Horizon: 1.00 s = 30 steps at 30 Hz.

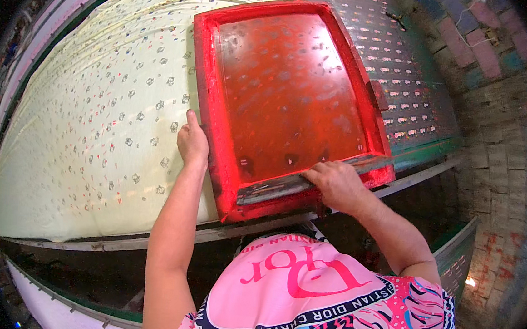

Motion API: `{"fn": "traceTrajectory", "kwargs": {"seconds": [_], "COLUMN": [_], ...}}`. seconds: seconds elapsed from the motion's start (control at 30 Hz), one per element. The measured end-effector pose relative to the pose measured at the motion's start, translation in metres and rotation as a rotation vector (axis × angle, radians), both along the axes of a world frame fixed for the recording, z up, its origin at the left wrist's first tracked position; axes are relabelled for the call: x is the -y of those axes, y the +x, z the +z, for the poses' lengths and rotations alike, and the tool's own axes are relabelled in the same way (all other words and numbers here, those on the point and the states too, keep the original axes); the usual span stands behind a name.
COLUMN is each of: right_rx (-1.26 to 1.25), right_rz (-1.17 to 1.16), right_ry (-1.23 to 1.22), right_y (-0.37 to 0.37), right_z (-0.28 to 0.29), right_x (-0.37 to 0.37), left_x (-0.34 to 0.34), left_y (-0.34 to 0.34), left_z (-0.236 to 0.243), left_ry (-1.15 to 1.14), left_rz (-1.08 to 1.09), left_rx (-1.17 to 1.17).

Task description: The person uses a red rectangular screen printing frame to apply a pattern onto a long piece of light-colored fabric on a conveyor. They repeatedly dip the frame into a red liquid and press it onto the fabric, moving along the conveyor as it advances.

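Note:
A red-framed printing screen (292,85) lies on the long table, its mesh covered in dark red ink. My left hand (193,141) is closed at the left side of the frame, thumb pointing away from me; its fingertips are partly hidden. A squeegee (267,189) with a long dark blade rests across the near end of the screen. My right hand (337,185) grips it right of its middle, fingers curled over the top. Pale yellow cloth (117,114) with small dark and red printed motifs spreads to the left of the screen.
The dark tabletop (408,83) right of the screen carries rows of small pale and pink marks. A metal rail (100,245) runs along the table's near edge. Beyond it at the right is a brick floor (501,166). Another long table edge (76,305) shows at lower left.

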State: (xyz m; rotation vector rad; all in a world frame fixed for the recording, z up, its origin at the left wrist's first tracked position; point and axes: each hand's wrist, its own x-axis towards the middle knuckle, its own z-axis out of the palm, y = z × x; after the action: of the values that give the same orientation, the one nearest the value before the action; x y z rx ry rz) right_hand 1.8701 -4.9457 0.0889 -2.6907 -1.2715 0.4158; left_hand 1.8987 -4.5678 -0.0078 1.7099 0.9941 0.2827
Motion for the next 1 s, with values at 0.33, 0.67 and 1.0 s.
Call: {"fn": "traceTrajectory", "kwargs": {"seconds": [0.33,0.67,1.0], "right_rx": [0.097,0.298,0.433], "right_rz": [-0.039,-0.007,-0.035], "right_ry": [0.059,0.161,0.155], "right_y": [-0.043,0.034,0.238], "right_z": [0.003,-0.036,-0.051], "right_x": [-0.004,-0.038,-0.123], "left_x": [0.002,-0.001,0.001], "left_y": [-0.002,-0.001,-0.001], "left_z": [0.006,0.002,0.006], "left_ry": [0.033,-0.038,-0.126], "left_rz": [-0.020,-0.016,0.062], "left_rx": [-0.016,0.053,0.019]}}
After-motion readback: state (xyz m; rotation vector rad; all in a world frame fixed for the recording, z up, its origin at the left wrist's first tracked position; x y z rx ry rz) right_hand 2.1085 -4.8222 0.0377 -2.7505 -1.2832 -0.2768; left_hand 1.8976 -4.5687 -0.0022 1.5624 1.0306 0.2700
